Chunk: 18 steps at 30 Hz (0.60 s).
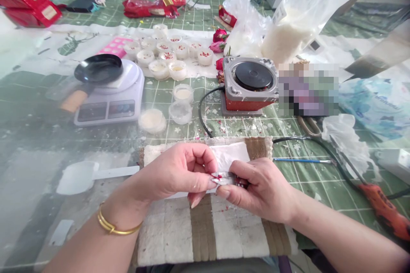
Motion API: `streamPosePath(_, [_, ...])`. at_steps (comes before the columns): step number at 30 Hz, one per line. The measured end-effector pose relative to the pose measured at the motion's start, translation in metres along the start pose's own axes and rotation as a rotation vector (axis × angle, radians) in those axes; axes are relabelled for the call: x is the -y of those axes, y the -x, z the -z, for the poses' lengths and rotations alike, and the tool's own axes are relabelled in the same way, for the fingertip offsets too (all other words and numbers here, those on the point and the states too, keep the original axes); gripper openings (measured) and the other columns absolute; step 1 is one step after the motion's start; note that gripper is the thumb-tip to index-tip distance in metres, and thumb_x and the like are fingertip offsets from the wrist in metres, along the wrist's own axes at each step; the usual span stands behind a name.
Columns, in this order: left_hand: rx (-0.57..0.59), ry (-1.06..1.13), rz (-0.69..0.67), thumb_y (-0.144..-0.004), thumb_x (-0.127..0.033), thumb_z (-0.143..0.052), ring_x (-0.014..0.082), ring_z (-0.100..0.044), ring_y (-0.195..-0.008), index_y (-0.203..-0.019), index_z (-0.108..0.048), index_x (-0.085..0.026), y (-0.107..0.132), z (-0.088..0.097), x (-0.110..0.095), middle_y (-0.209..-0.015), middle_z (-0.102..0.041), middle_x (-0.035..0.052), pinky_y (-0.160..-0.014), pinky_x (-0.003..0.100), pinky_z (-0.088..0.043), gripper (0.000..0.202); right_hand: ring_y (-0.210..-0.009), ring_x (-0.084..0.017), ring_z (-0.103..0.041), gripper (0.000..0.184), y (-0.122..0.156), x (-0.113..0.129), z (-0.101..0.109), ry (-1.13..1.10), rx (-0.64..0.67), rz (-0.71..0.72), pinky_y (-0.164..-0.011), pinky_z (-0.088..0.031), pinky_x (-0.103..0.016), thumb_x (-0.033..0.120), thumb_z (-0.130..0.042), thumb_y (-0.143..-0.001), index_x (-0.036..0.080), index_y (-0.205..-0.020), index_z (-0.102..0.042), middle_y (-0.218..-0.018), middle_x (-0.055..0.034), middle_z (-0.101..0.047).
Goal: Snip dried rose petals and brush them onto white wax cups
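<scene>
My left hand (185, 172) is closed in a pinch, its thumb and fingertips at a small red petal piece (219, 176). Wrapped in my right hand (256, 185) are small metal scissors (226, 178), their short blades pointing left and parted around the red piece. Most of the handle is hidden in the palm. Both hands meet above a striped cloth (173, 234) and a white paper sheet (232, 153). Tiny red flecks lie on the cloth below them.
Beyond the hands stand several small cups (168, 56) of pale wax, some topped with red bits. A small hot plate (253, 76), roses (219, 36), and a scale (128, 89) bearing a black pan (99, 68) surround them. At right lie a blue brush (301, 161) and an orange-handled tool (384, 209).
</scene>
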<state>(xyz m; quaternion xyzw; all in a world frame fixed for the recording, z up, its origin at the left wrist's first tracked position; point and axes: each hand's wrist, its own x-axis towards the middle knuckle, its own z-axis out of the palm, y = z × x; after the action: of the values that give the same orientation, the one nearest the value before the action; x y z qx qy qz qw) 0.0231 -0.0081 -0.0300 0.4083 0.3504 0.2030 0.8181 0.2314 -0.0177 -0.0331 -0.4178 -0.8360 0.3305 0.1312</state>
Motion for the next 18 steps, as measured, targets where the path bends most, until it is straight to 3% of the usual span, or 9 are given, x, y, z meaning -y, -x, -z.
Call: streamPosePath(18, [0.010, 0.009, -0.021, -0.073, -0.020, -0.068, 0.0081, -0.060, -0.048, -0.078, -0.054, -0.015, 0.0007, 0.0005, 0.0013, -0.061, -0.060, -0.0017, -0.042, 0.014, -0.046, 0.016, -0.041, -0.004, -0.027, 0.045, 0.0009, -0.0025, -0.0038, -0.027, -0.046, 0.012, -0.042, -0.018, -0.020, 0.056, -0.050, -0.080, 0.019, -0.059, -0.036, -0.044, 0.0061, -0.040])
